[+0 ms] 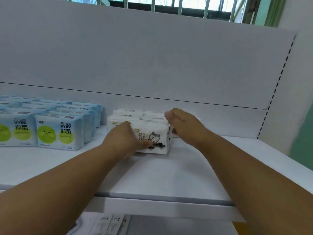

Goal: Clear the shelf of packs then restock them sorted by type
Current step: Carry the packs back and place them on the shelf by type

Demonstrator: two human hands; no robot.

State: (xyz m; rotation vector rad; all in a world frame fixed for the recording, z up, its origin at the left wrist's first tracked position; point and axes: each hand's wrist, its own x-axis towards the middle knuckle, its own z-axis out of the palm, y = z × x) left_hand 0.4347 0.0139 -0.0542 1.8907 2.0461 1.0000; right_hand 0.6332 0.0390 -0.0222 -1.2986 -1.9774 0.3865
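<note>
Shelving of white board [169, 175] under a barred window [169, 5]; left hand [122, 138] and right hand [184, 126] clasp the cat-print tissue pack [155, 133].

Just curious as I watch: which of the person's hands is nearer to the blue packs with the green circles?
Left. The left hand grips the cat-print white pack on its left side, close beside the blue packs. The right hand is on that pack's far right side, farther away.
</note>
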